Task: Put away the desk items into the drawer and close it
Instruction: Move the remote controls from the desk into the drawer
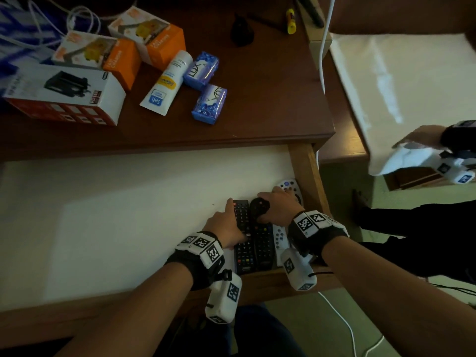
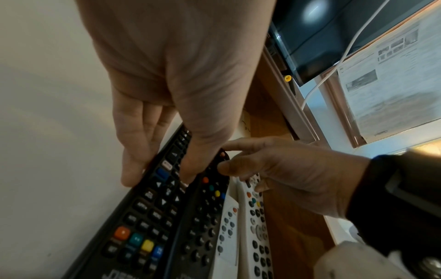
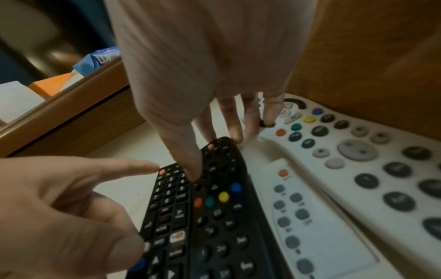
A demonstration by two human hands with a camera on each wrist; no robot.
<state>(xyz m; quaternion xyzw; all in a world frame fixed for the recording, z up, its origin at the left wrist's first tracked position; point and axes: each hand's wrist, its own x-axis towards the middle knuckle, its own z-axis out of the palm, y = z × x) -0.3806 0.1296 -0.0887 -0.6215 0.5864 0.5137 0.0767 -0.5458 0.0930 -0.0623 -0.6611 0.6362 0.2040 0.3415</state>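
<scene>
The open drawer [image 1: 128,215] holds several remotes side by side at its right end. My left hand [image 1: 233,220] lies with straight fingers along the left edge of a black remote [image 1: 243,253], thumb resting on its face; the hand [image 2: 160,177] and remote [image 2: 143,226] fill the left wrist view. My right hand [image 1: 273,204] grips the rounded far end of a second black remote [image 1: 264,243], thumb on its buttons and fingers behind its tip [image 3: 214,154]. To the right lie a small white remote [image 3: 298,217] and a large white remote [image 3: 358,151] against the drawer's side wall.
On the desk top [image 1: 257,106] are two orange boxes [image 1: 154,39], a white and red box [image 1: 64,96], a white tube [image 1: 167,81], two blue soap bars [image 1: 206,86], a black adapter [image 1: 242,32] and a yellow stick [image 1: 291,21]. Another person's hand [image 1: 412,155] holds something white at the right.
</scene>
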